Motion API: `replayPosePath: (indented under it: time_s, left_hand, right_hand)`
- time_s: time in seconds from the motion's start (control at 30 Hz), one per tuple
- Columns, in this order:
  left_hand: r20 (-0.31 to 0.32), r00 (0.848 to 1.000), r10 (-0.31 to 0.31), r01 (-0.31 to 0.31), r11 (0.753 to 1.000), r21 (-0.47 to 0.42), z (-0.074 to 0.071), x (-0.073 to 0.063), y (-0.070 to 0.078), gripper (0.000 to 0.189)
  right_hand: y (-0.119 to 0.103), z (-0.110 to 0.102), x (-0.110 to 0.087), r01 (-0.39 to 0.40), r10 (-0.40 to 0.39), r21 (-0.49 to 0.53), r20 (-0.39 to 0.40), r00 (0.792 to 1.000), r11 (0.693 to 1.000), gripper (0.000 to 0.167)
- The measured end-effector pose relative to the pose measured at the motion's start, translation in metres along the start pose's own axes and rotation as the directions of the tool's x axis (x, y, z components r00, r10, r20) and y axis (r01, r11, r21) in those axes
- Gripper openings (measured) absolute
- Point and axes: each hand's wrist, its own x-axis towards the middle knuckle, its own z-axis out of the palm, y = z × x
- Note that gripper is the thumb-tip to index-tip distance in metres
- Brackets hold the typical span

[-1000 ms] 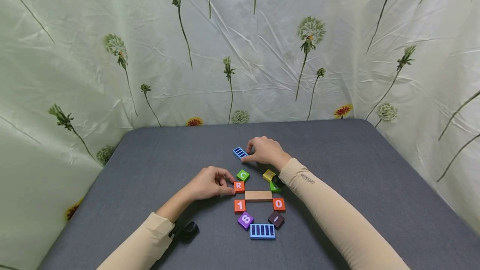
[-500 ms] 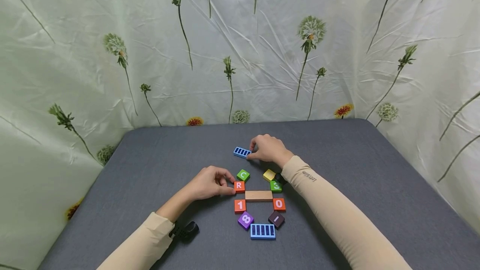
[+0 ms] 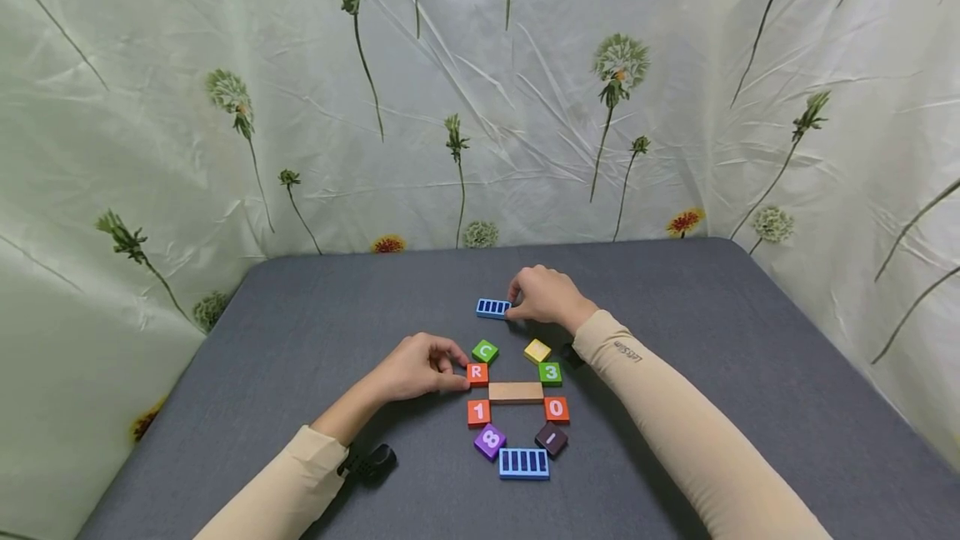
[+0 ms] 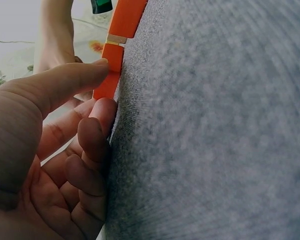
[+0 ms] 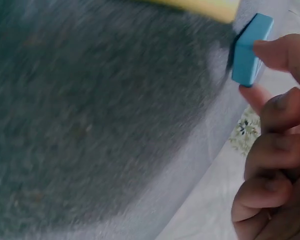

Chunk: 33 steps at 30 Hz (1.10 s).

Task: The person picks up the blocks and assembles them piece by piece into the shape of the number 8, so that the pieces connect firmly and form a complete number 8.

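Observation:
Out beyond the tile ring, my right hand pinches the right end of a blue tile with dark bars between thumb and fingertip. The right wrist view shows that tile edge-on, thumb on its side, the other fingers curled. To the left, my left hand has thumb and index finger on the red R tile; the left wrist view has them pinching its red edge. Close by are the green C tile and a plain wooden block.
A yellow tile, a green 3 tile and a red 0 tile line the right side. Below are a red 1 tile, purple 8 tile, dark tile and second blue barred tile. Flowered cloth hangs behind the grey table.
My right hand has moved a little to the right with the blue tile, which has turned from slanted to nearly level. The green 3 tile is uncovered. My left hand stays put.

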Motion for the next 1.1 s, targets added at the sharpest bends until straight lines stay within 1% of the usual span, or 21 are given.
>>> replayPosePath:
  time_s: [0.1, 0.2, 0.37, 0.5, 0.73, 0.87, 0.97, 1.1]
  left_hand:
    - [0.004, 1.000, 0.003, -0.003, 1.000, -0.005, -0.001, 0.000, 0.001, 0.023]
    - [0.008, 1.000, -0.002, 0.002, 1.000, -0.003, -0.001, 0.000, 0.002, 0.023]
    - [0.007, 1.000, -0.004, 0.004, 1.000, 0.002, -0.001, 0.000, 0.001, 0.023]
    - [0.002, 1.000, -0.007, 0.007, 1.000, 0.001, -0.001, 0.000, 0.001, 0.022]
    - [0.001, 1.000, -0.005, 0.005, 1.000, 0.008, 0.001, 0.000, 0.002, 0.022]
    - [-0.003, 1.000, -0.008, 0.008, 1.000, 0.010, 0.001, 0.000, 0.001, 0.022]
    - [-0.005, 1.000, -0.008, 0.008, 1.000, 0.011, 0.000, 0.000, 0.001, 0.022]
    - [-0.004, 1.000, -0.005, 0.005, 1.000, 0.012, 0.000, 0.000, 0.000, 0.022]
  right_hand:
    - [0.006, -0.001, -0.001, 0.034, -0.035, -0.004, -0.003, 0.999, 0.999, 0.026]
    - [0.011, -0.003, -0.004, 0.065, -0.065, 0.013, 0.005, 0.998, 0.998, 0.026]
    - [0.016, -0.009, -0.010, 0.119, -0.120, 0.053, 0.026, 0.992, 0.992, 0.024]
    - [0.020, -0.009, -0.015, 0.155, -0.158, 0.066, 0.049, 0.986, 0.986, 0.023]
    - [0.026, -0.007, -0.019, 0.165, -0.174, 0.099, 0.090, 0.981, 0.981, 0.021]
    - [0.027, -0.006, -0.019, 0.170, -0.182, 0.122, 0.097, 0.978, 0.978, 0.025]
    - [0.027, -0.005, -0.018, 0.191, -0.206, 0.145, 0.099, 0.974, 0.971, 0.028]
    - [0.027, -0.003, -0.016, 0.214, -0.233, 0.165, 0.109, 0.966, 0.963, 0.025]
